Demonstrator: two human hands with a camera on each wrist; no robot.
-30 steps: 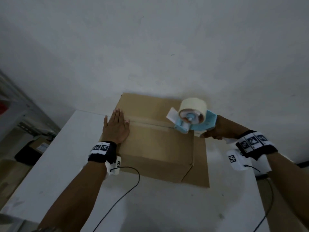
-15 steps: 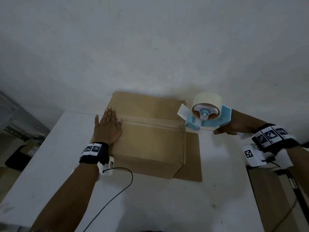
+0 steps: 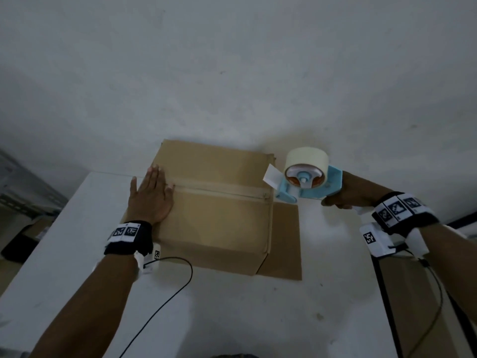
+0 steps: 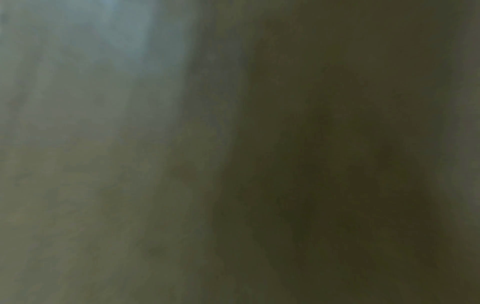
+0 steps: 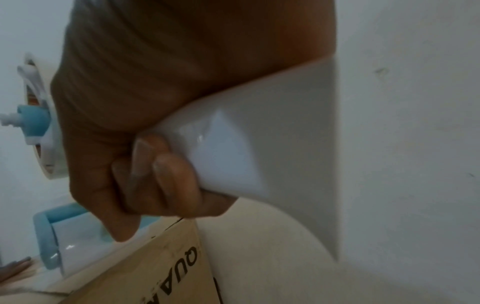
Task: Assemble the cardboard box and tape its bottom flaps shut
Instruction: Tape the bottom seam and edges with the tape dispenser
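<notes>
cardboard box [image 3: 216, 210]: 1 | tape dispenser [image 3: 307, 184]: 1 | tape roll [image 3: 305, 157]: 1 | hands: 2 – left hand [image 3: 151, 200], right hand [image 3: 346, 195] | counter [image 3: 232, 306]: 1

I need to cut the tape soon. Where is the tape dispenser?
Head view: the tape dispenser is in the right hand, just off the right edge of the cardboard box.

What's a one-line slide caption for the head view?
Left hand lies flat on the cardboard box while the right hand holds the tape dispenser just off its right edge.
</notes>
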